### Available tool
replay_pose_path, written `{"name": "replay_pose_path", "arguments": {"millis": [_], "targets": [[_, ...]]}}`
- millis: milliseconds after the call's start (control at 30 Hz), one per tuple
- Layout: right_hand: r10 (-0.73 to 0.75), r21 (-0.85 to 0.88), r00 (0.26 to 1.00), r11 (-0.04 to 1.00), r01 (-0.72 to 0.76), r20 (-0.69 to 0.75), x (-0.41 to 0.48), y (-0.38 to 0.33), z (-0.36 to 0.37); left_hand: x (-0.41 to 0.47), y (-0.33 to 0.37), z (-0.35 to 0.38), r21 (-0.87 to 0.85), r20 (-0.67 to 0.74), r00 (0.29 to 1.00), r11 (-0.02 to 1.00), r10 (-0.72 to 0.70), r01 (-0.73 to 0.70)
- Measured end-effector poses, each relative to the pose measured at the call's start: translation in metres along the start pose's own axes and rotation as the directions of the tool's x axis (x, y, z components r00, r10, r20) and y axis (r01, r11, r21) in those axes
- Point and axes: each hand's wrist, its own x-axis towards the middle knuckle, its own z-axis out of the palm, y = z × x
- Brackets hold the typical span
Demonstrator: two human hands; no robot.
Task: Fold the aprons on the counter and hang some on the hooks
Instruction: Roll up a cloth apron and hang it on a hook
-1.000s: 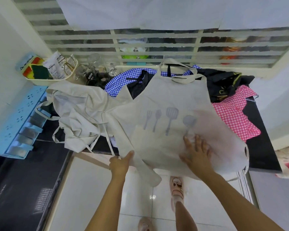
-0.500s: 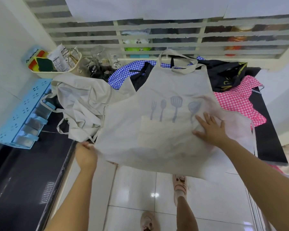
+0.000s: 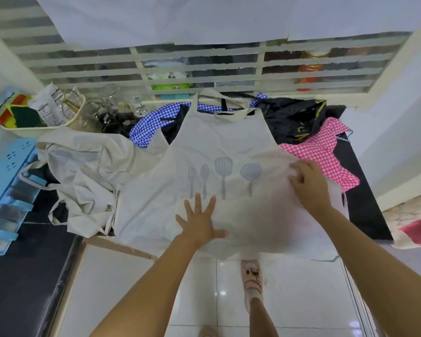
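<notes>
Evidently the work in hand is flattening: in the head view, the printed cream apron (image 3: 219, 142) lies spread face up on the black counter (image 3: 365, 203). Its neck strap (image 3: 231, 116) points away from the person and its hem hangs over the front edge, probably so it can be smoothed before any fold is made. The left hand (image 3: 199, 222) lies flat on the lower middle of the cloth, fingers straight and spread, pressing it down and grasping nothing. The right hand (image 3: 306, 183) rests on the apron's right side with bent fingertips. Blur hides whether it pinches the fabric or only pushes it, so I cannot tell.

By count, five aprons show:
- the spread one
- a second cream apron (image 3: 83, 166) crumpled just to its left
- a blue checked apron (image 3: 151, 125)
- a black apron (image 3: 289, 117)
- a pink checked apron (image 3: 323, 154)

The last three are partly under the spread one and seem to be waiting in a heap. Four utensils are printed on the spread apron. No hooks are in sight.
</notes>
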Motion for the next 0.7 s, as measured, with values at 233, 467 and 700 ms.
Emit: {"name": "replay_pose_path", "arguments": {"millis": [233, 467, 700], "targets": [[0.243, -0.069, 0.962, 0.969, -0.236, 0.125, 0.024, 0.013, -0.032, 0.005, 0.0, -0.003, 0.038, 0.042, 0.999, 0.999, -0.019, 0.018], [0.149, 0.082, 0.981, 0.987, -0.14, -0.124, 0.028, 0.008, -0.042, 0.007, 0.007, 0.001, 0.023, 0.024, 0.998, 0.998, -0.06, 0.059], [0.345, 0.498, 0.939, 0.815, -0.295, -0.008, -0.071, 0.01, -0.018, 0.025, 0.024, -0.024, -0.039, 0.055, 0.992, 0.993, -0.11, 0.113]]}}
